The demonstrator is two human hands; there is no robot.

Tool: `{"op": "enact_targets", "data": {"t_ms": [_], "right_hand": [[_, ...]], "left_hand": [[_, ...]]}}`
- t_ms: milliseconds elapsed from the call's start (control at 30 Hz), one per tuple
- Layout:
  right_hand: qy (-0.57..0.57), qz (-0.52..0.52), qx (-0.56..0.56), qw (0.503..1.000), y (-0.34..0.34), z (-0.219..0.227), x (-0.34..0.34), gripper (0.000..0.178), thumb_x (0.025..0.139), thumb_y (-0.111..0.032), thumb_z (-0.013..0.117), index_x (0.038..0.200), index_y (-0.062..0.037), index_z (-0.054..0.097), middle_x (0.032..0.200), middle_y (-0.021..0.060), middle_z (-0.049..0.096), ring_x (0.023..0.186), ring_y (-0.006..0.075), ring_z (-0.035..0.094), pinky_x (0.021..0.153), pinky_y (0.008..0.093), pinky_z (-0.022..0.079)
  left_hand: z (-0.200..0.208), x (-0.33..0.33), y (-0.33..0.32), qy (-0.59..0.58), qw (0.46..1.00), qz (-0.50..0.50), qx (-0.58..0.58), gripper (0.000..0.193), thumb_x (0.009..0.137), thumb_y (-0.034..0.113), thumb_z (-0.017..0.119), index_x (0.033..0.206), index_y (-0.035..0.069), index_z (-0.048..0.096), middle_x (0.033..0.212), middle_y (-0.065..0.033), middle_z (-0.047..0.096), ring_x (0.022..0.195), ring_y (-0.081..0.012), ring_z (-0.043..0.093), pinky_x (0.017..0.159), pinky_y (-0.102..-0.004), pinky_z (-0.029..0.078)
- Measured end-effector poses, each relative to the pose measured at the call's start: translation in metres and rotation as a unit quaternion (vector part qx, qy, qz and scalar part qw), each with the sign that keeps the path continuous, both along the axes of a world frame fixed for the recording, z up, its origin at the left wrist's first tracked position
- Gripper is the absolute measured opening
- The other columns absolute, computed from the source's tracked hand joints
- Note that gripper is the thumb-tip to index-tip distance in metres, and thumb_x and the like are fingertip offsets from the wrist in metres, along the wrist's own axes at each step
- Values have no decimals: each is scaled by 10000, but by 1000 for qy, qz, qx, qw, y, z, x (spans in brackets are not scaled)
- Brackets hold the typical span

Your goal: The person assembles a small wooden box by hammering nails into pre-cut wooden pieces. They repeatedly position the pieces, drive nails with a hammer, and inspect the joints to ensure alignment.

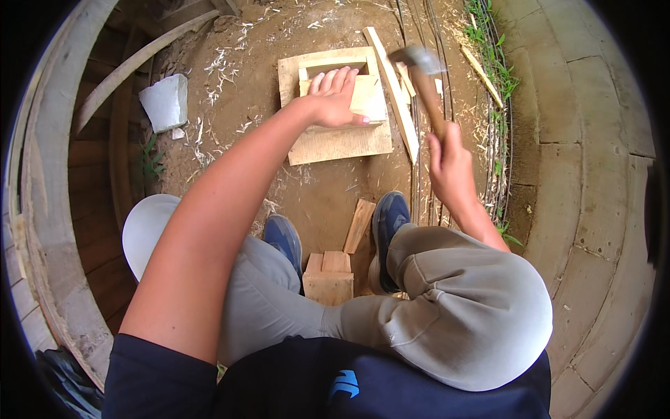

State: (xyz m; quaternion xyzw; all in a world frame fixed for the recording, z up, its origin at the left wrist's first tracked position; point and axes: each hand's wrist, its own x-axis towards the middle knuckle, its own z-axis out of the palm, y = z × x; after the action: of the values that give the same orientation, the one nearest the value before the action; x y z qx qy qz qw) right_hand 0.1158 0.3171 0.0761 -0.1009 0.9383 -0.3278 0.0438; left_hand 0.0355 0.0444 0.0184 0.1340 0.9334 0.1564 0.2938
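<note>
My left hand [335, 98] lies flat with fingers stretched out on the pale top board of a small wooden box [370, 99]. The box rests on a larger flat plywood board [338, 146] on the ground, and a dark gap shows along its far side. To the right, my right hand [450, 164] is wrapped round the wooden handle of a hammer [431, 98]. The hammer is raised, its metal head slightly blurred and pointing away from me, apart from the box. Whether a nail stands in the box cannot be made out.
A long wooden strip [394, 98] lies just right of the board. Between my shoes are wood blocks [328, 285] and a loose offcut [359, 225]. A pale stone [165, 103] sits at left. Thin dark rods [417, 188] run along the ground beside a plank wall [558, 174].
</note>
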Motion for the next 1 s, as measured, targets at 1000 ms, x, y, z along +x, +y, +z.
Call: {"op": "enact_targets", "data": {"t_ms": [1000], "right_hand": [[-40, 35, 68, 996, -1, 9, -14, 200, 1072, -232, 568, 1070, -68, 453, 715, 270, 654, 674, 519, 665, 534, 567, 473]], "left_hand": [[-15, -1, -2, 31, 999, 4, -7, 1260, 870, 766, 607, 1656, 22, -39, 1731, -230, 2, 1613, -349, -79, 1289, -519, -33]]}}
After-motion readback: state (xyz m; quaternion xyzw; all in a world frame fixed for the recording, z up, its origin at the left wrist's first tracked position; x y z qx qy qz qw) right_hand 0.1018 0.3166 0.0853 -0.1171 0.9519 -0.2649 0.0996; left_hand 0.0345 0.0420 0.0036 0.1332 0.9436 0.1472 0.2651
